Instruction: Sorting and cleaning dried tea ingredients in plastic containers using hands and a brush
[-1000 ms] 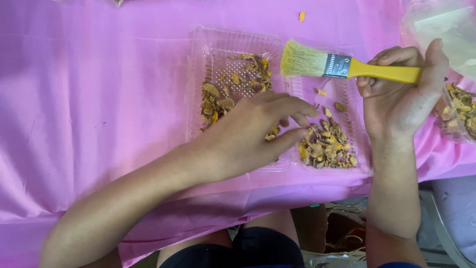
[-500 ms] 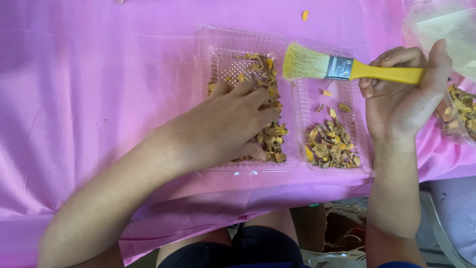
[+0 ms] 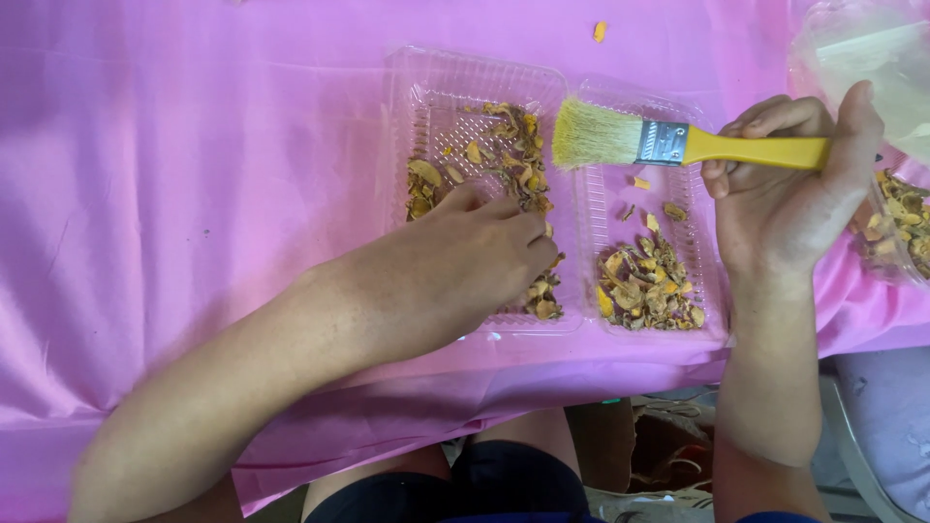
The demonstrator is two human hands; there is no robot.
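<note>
Reaching into the left tray (image 3: 426,87), your left hand (image 3: 475,257) now lies flat over the dried yellow-brown chips (image 3: 518,145), its fingers spread loosely among them; whether any chip is pinched underneath, you cannot tell from above. A second ago that hand sat lower and further right, at the seam between the two trays, with the fingertips near the right-hand heap. Half a second ago it had already slid across, and now it has gone a little deeper, so the wrist covers the near part of the tray and only the far scatter of chips and a small clump at the near corner show. My reading is that you have turned from the right tray to working the left one by hand.

Your right hand (image 3: 790,203) keeps its closed grip on the yellow handle of the brush (image 3: 678,143), thumb up along the end. The brush lies level, bristles pointing left and hovering above the far end of the right tray (image 3: 712,291), over the divide between the trays. It has hardly moved across the three moments. The heap in the right tray (image 3: 644,291) looks unchanged.

Both trays rest on the pink tablecloth (image 3: 194,194), with one loose orange bit (image 3: 599,31) beyond them and a clear bag (image 3: 872,58) with more chips at your right.
</note>
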